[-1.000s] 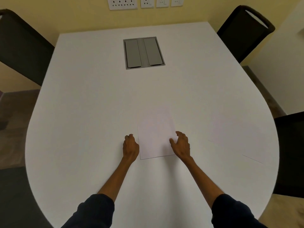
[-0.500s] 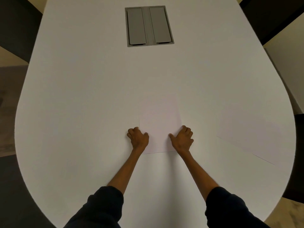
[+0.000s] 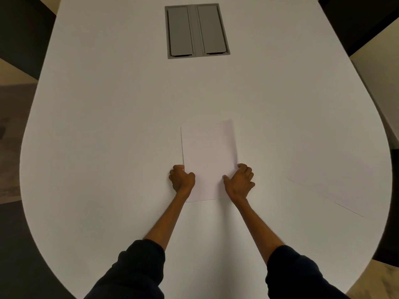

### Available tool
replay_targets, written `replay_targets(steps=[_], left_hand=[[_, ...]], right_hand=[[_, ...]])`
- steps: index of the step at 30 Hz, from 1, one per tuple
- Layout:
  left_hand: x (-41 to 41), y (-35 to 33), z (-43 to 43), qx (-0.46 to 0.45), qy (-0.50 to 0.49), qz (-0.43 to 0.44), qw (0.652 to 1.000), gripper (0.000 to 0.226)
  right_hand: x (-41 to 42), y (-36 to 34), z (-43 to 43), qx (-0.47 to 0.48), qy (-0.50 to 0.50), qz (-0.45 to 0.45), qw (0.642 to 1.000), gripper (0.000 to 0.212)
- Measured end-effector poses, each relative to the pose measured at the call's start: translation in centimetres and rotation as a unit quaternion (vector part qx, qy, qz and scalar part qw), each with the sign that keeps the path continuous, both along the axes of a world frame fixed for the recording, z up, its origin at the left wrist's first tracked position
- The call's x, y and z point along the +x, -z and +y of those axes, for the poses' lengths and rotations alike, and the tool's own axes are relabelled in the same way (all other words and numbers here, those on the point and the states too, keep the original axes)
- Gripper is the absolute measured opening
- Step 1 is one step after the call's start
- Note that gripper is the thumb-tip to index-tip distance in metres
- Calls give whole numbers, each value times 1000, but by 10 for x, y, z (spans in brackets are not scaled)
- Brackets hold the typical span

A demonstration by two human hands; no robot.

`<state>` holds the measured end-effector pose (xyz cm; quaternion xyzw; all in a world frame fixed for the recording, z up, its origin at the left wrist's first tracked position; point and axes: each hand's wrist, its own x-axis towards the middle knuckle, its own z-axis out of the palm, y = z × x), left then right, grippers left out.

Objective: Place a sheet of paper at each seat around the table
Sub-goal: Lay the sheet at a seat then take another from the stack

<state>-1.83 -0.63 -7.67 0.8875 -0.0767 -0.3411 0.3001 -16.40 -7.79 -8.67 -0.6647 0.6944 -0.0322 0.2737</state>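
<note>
A white paper stack (image 3: 209,156) lies on the white table (image 3: 108,147) straight ahead of me. My left hand (image 3: 181,178) grips its left edge, thumb on top and fingers curled under. My right hand (image 3: 240,180) grips the right edge the same way. The far end of the paper looks slightly lifted off the table. A single white sheet (image 3: 336,175) lies flat near the table's right edge, hard to tell from the tabletop.
A grey cable hatch (image 3: 197,31) with two lids is set into the table farther ahead. Dark chairs stand at the far left (image 3: 23,35) and far right (image 3: 354,20). Another dark chair (image 3: 394,203) edges in at the right side.
Both hands went from resting beside the paper to closing on its side edges. The view tilted down and moved closer to the table.
</note>
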Motion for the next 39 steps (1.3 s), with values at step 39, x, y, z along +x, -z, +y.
replay_targets(steps=[39], left_hand=[[11,-24,15,-176,-59,18,982,24]], right_hand=[[-21,-30,-9,-43,159,-272,948,27]])
